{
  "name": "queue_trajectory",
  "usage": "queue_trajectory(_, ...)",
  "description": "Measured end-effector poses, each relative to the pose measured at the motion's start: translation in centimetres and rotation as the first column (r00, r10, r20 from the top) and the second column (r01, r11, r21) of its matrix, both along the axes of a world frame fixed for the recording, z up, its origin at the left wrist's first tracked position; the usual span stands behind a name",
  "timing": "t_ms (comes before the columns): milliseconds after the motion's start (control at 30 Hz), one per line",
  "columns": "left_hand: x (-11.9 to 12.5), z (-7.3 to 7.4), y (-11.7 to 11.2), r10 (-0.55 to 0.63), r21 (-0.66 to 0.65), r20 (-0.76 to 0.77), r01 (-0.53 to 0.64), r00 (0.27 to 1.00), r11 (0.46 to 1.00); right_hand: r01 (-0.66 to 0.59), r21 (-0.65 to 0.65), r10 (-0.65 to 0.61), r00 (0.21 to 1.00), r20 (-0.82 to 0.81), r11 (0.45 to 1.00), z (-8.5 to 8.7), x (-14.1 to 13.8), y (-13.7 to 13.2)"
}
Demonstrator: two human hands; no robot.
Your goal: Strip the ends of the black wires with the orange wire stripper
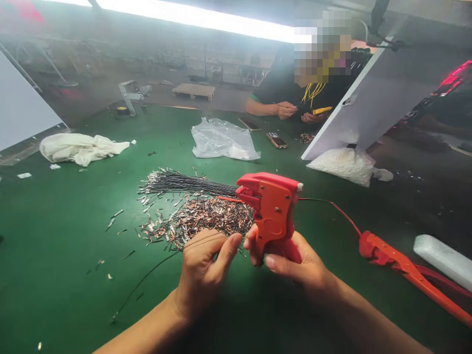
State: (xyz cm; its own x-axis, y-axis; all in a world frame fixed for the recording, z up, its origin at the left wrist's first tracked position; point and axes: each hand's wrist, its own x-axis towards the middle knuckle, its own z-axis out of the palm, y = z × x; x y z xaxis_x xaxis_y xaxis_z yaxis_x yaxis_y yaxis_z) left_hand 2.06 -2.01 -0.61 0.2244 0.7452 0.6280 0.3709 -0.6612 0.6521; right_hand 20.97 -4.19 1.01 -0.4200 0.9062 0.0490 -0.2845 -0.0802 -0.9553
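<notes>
My right hand [295,258] is wrapped round the grip of a red-and-orange wire stripper [275,209], its jaws pointing left. Just left of it, my left hand [204,260] is closed, thumb against the curled fingers, on a thin black wire [142,285]. The wire trails down to the lower left and ends near the table surface; its other end is hard to make out. Behind my hands lies a heap of short wire scraps [217,216], black and copper-coloured. Beyond the heap, a bundle of black wires [188,183] with stripped ends lies flat, partly hidden by the stripper.
On the green table [55,236] lie a second red-orange hand tool [401,260], a clear plastic bag [223,140], a white cloth [79,149], a bag of white pieces [344,164] and a keypad phone [276,140]. Across the table, a person's hands [287,110] work beside a white panel [354,93].
</notes>
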Motion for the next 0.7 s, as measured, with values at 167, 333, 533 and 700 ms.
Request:
queue_trajectory(167,-0.7,0.8,-0.7,0.004,0.379,-0.153,0.055,0.988,0.924,0.108,0.042,-0.107,0.994,-0.032,0.993,-0.1,1.0,0.7)
queue_trajectory(333,-0.6,0.6,-0.1,0.421,0.613,-0.325,-0.150,0.847,0.776,0.031,0.021,-0.030,0.998,-0.048,0.999,0.1,1.5,1.1)
queue_trajectory(533,-0.8,0.1,1.1,0.280,0.580,-0.420,0.018,0.863,0.814,-0.003,-0.015,0.002,0.999,-0.036,1.000,0.0,1.1,0.8)
queue_trajectory(700,-0.9,-0.4,1.3,0.242,0.527,-0.433,0.026,0.868,0.849,0.069,0.027,-0.067,0.995,-0.074,0.997,0.1,1.2,0.8)
